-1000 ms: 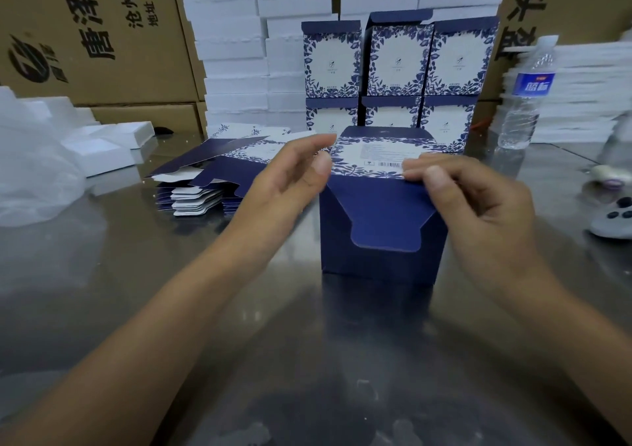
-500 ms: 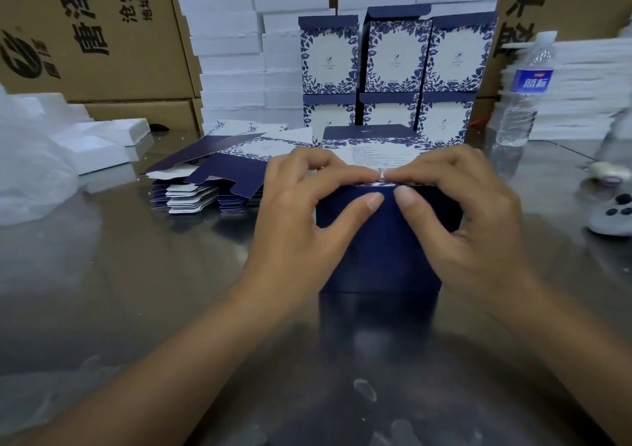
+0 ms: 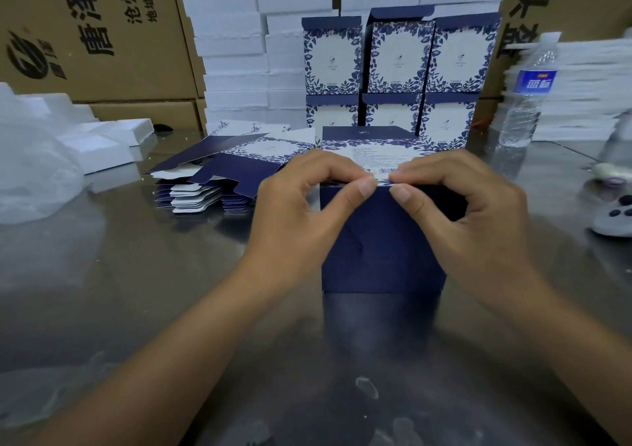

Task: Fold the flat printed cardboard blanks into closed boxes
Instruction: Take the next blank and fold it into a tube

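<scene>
A dark blue box (image 3: 383, 250) stands upright on the steel table (image 3: 136, 291) in front of me. Its top panel, white with a barcode and blue leaf border, lies folded down. My left hand (image 3: 307, 213) and my right hand (image 3: 458, 213) pinch the box's near top edge, fingers curled over the panel and thumbs against the front wall. A pile of flat printed blanks (image 3: 219, 178) lies to the left of the box. Several folded boxes (image 3: 396, 69) are stacked in two rows behind it.
A clear water bottle (image 3: 526, 93) stands at the right. A grey controller (image 3: 615, 219) lies at the right edge. White foam trays (image 3: 102, 141) and a plastic bag (image 3: 30, 175) sit at the left. Brown cartons (image 3: 89, 35) and white foam stacks (image 3: 236, 41) wall the back.
The blue tuck flap that hung open over the front has gone inside the box. Both hands came together at the near top edge and now pinch it.
</scene>
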The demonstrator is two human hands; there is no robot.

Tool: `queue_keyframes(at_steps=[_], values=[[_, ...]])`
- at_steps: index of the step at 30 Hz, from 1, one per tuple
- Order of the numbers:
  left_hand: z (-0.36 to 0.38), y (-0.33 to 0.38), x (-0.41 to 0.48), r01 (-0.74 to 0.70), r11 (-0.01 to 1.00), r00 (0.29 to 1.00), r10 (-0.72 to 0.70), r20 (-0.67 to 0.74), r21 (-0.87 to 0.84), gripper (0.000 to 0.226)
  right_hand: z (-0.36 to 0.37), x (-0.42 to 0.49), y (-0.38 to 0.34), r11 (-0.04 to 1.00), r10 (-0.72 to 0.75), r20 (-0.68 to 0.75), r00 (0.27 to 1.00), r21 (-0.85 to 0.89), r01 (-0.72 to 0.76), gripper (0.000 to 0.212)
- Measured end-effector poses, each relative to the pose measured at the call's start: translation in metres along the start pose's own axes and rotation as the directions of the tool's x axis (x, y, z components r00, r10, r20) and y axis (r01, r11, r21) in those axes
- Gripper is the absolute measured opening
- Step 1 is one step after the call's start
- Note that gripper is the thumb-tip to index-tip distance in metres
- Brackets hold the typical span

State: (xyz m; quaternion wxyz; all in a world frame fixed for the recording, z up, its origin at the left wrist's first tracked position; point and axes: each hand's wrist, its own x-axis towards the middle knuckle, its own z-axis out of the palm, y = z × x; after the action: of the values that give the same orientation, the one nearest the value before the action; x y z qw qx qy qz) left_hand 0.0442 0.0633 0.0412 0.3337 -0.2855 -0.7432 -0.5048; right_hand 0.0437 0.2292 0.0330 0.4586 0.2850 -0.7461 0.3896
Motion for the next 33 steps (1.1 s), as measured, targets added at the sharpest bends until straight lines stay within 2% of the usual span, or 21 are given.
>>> queue_keyframes(at_steps=[6, 14, 20, 27, 33], values=[[-0.003, -0.004, 0.002, 0.053, 0.999, 0.999, -0.053, -0.004, 0.001, 0.006, -0.004, 0.003, -0.001, 0.992, 0.106, 0.009, 0.994, 0.068, -0.106, 0.009], [-0.005, -0.007, 0.003, 0.067, 0.998, 0.998, -0.067, -0.003, 0.0, 0.008, -0.005, 0.001, 0.004, 0.989, 0.126, -0.021, 0.992, 0.076, -0.124, 0.011], [-0.01, -0.015, 0.003, 0.178, 0.983, 0.983, -0.179, -0.028, -0.045, 0.015, -0.005, 0.002, 0.008, 0.98, 0.175, -0.02, 0.984, 0.097, -0.173, 0.007], [-0.013, -0.018, 0.007, 0.145, 0.989, 0.989, -0.145, -0.009, -0.015, 0.009, -0.009, 0.003, 0.01, 0.979, 0.187, -0.013, 0.982, 0.084, -0.186, 0.015], [-0.018, -0.021, 0.011, 0.188, 0.977, 0.98, -0.179, 0.09, -0.105, 0.016, -0.01, 0.003, 0.017, 0.961, 0.25, 0.012, 0.968, 0.119, -0.25, 0.004]])
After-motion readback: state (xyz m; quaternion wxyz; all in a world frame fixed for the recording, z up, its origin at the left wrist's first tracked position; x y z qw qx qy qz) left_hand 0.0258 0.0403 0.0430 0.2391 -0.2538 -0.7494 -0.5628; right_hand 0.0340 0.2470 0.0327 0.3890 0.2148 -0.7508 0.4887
